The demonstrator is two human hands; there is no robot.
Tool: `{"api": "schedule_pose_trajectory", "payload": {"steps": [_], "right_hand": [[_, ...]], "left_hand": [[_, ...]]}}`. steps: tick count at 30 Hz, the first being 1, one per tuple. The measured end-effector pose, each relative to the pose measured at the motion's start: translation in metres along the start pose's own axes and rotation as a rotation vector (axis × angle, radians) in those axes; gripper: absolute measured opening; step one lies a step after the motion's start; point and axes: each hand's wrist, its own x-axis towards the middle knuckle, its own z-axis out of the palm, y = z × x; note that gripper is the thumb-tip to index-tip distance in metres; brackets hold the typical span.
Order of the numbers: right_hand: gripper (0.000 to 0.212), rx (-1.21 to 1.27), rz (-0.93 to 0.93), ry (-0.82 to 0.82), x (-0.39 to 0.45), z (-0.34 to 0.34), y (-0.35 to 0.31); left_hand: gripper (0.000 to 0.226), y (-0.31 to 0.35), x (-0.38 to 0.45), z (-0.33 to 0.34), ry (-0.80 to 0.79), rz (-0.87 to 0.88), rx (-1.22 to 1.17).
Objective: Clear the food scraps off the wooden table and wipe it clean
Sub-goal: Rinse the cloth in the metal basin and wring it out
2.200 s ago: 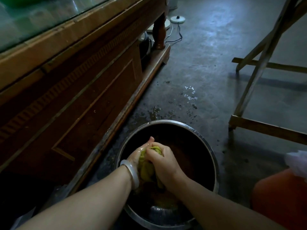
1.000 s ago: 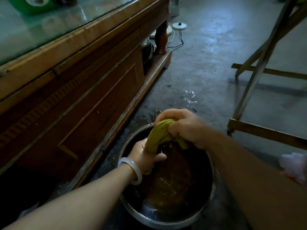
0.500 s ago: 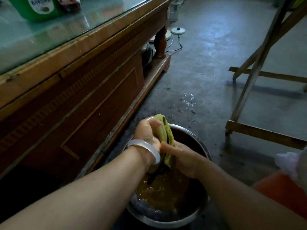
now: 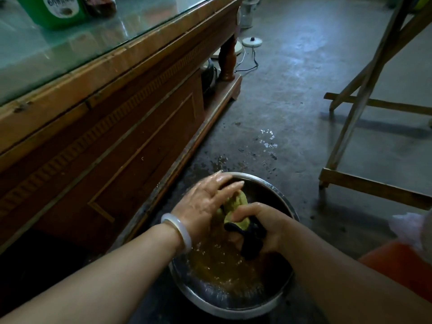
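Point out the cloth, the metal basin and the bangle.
cloth (image 4: 236, 203): head view, on the yellow-green fold showing between the two hands.
metal basin (image 4: 228, 307): head view, on the near rim.
bangle (image 4: 179, 230): head view, on the pale band round the left wrist.

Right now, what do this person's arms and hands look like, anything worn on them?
Both forearms are bare, with no sleeves in view. The left hand looks wet and glossy, and a smooth pale whitish bangle, rounded and slightly translucent, circles that wrist. The right hand carries no ring, watch or bracelet that shows. No gloves on either.
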Motion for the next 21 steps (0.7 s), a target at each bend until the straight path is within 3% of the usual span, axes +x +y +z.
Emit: {"api": "schedule_pose_trajectory", "payload": {"steps": [3, 7, 10, 12, 15, 17, 19, 21], "right_hand": [[0.053, -0.160, 0.100, -0.066, -0.001, 0.001, -0.003], [0.060, -0.506, 0.104, 0.024, 0.000, 0.008, -0.012], [0.036, -0.954, -0.010, 0.229, 0.002, 0.016, -0.016], [0.024, -1.154, -0.080, 0.339, 0.006, 0.018, -0.013], [0.019, -1.420, -0.333, 0.463, 0.011, 0.019, -0.002], [0.029, -1.582, -0.545, 0.535, 0.011, 0.016, 0.005], [0.041, -1.714, -0.697, 0.569, 0.011, 0.011, 0.011], [0.046, -1.826, -0.879, 0.569, 0.013, 0.003, 0.017]], "left_hand": [[0.097, -0.008, 0.000, 0.018, -0.010, 0.141, 0.019], [0.076, -0.006, 0.001, 0.020, 0.003, 0.087, 0.069], [0.055, 0.001, 0.004, 0.012, -0.027, 0.006, 0.181], [0.036, 0.006, 0.007, 0.007, -0.134, -0.155, 0.100], [0.013, 0.012, 0.011, 0.008, -0.235, -0.397, -0.159], [0.008, 0.014, 0.014, 0.008, -0.298, -0.516, -0.366], [0.011, 0.012, 0.016, 0.006, -0.412, -0.615, -0.525], [0.028, 0.007, 0.017, 0.006, -0.536, -0.684, -0.627]]}}
